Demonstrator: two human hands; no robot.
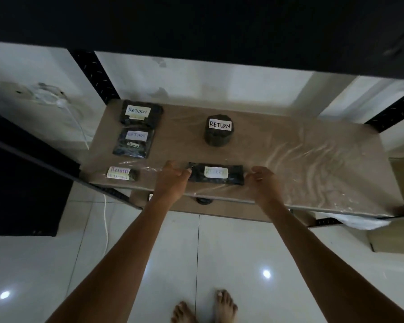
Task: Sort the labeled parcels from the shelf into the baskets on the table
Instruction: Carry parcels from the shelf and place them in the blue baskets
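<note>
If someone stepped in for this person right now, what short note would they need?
Left hand: fingers touching the left end of the long flat parcel at the shelf's front edge; not lifted yet.
Right hand: fingers curled at the parcel's right end; a firm grip cannot be told.
Also on the shelf, all labeled RETURN: round parcel at centre back, two flat parcels at left, small roll at front left.
Baskets and table are out of view.
Left: carry all five across.
</note>
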